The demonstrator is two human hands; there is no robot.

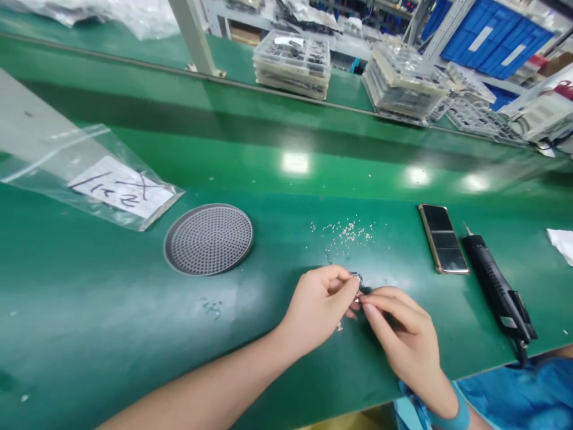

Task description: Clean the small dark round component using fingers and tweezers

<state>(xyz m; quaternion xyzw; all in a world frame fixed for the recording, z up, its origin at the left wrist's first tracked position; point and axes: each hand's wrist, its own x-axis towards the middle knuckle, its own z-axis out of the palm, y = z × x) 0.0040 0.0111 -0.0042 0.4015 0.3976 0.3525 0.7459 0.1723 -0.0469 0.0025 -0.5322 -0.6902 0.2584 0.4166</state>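
In the head view, the left hand (320, 304) comes in from the bottom edge to a spot below and right of the frame's centre, thumb and fingers pinched on a small metallic part (357, 277) that shows at their tips. The right hand (407, 334) meets it from the lower right, thumb and forefinger drawn together just beside the part's lower side; what lies between them is too small to make out. Both are over the green tabletop (134, 340). A few loose bits (339, 326) lie just under the hands, and a scatter of tiny pale pieces (349, 232) spreads above them, right of centre. Left of centre is a round grey perforated tray (215, 239), with a clear zip bag (40, 164) carrying a handwritten white label (120, 185) beyond it at the left. On the right side lie a phone (443, 239), dark screen up, and, just beside it, a black power screwdriver (496, 292), its bit pointing toward the top of the frame. Along the top, a green shelf (237, 57) bears stacked clear plastic cases (290, 68); blue bins (496, 42) fill the upper right.
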